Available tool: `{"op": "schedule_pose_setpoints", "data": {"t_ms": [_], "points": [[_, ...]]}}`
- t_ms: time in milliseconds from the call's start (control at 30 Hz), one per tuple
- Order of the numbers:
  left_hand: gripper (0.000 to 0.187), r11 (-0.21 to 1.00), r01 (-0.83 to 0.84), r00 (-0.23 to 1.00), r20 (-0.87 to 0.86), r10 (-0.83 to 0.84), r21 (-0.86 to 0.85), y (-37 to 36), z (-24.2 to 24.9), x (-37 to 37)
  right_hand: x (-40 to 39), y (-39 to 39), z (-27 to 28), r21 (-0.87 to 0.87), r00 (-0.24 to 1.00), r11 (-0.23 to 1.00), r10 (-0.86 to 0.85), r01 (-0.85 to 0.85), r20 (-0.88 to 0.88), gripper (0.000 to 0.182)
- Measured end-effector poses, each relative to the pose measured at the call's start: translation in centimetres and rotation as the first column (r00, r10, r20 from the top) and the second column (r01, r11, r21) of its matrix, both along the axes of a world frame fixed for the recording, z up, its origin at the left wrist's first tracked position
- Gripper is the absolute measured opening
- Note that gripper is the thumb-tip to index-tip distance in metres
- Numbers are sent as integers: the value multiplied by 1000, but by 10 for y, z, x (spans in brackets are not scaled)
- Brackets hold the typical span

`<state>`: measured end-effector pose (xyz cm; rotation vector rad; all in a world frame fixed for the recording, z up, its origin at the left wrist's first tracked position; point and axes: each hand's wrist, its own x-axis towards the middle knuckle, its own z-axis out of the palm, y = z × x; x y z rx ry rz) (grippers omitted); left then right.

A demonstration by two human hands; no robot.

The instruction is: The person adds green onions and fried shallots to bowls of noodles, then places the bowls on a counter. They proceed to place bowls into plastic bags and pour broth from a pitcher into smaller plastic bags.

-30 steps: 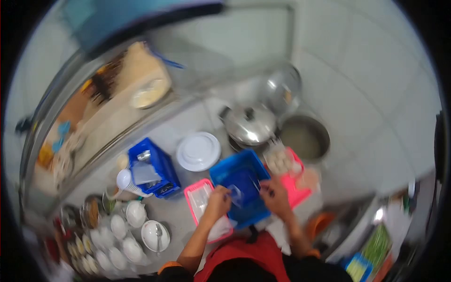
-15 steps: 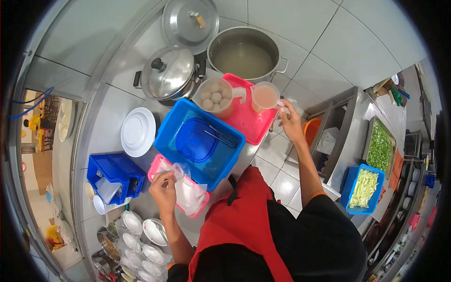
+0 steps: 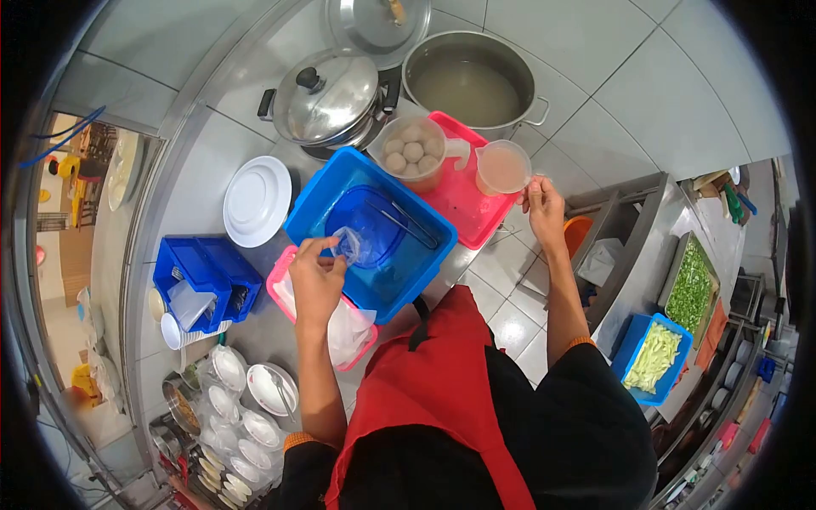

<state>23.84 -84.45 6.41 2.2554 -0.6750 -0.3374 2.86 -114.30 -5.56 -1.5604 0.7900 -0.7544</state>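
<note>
My left hand (image 3: 314,276) pinches a small clear plastic bag (image 3: 347,245) over the left side of a blue basin (image 3: 374,293). Below that wrist, a pink tray (image 3: 279,276) holds a stack of plastic bags (image 3: 347,336). Inside the basin lie a round blue lid-like piece (image 3: 353,208) and metal tongs (image 3: 408,225). The fingers of my right hand (image 3: 544,208) are closed on the handle of a clear plastic jug (image 3: 503,167) of pinkish liquid, at the edge of a pink-red tray (image 3: 455,204). Beside it stands a larger jug (image 3: 416,177) with several pale balls in liquid.
A large pot of cloudy liquid (image 3: 467,89) and a lidded pot (image 3: 327,98) stand at the back. White plates (image 3: 257,200) and a blue utensil bin (image 3: 200,280) are at left, with bagged bowls (image 3: 229,370) nearer. Cut vegetables fill a blue container (image 3: 654,357) on the right counter.
My left hand has lifted from the pink tray with the plastic bag and moved over the blue basin. My right hand stays at the jug's handle. The whole view has shifted slightly.
</note>
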Motion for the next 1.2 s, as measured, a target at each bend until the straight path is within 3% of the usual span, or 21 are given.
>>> {"op": "schedule_pose_setpoints", "data": {"t_ms": [267, 400, 700, 867, 1000, 1067, 1200], "points": [[31, 981, 184, 978, 115, -177, -58, -34, -14, -1, -8, 15, 50, -13, 996, 997, 77, -77, 40, 25], [33, 953, 301, 937, 197, -289, -36, -51, -18, -3, -5, 25, 75, -68, 978, 976, 203, -205, -37, 25], [33, 955, 296, 938, 197, -287, -20, -61, 5, -15, 19, 53, 108, -116, 924, 922, 350, -369, -155, 17], [31, 959, 280, 935, 240, -262, -45, -55, 15, -17, 34, 62, 120, -251, 892, 860, 399, -445, -212, 15], [31, 961, 256, 952, 200, -231, -106, -50, 19, -18, 42, 62, 127, -306, 881, 829, 408, -468, -241, 16], [30, 961, 197, 980, -1, -201, -194, -48, 26, -19, 46, 62, 132, -327, 865, 805, 422, -495, -273, 15], [31, 952, 177, 982, -24, -189, -251, -46, 29, -20, 53, 63, 143, -364, 852, 774, 435, -519, -290, 14]]}}
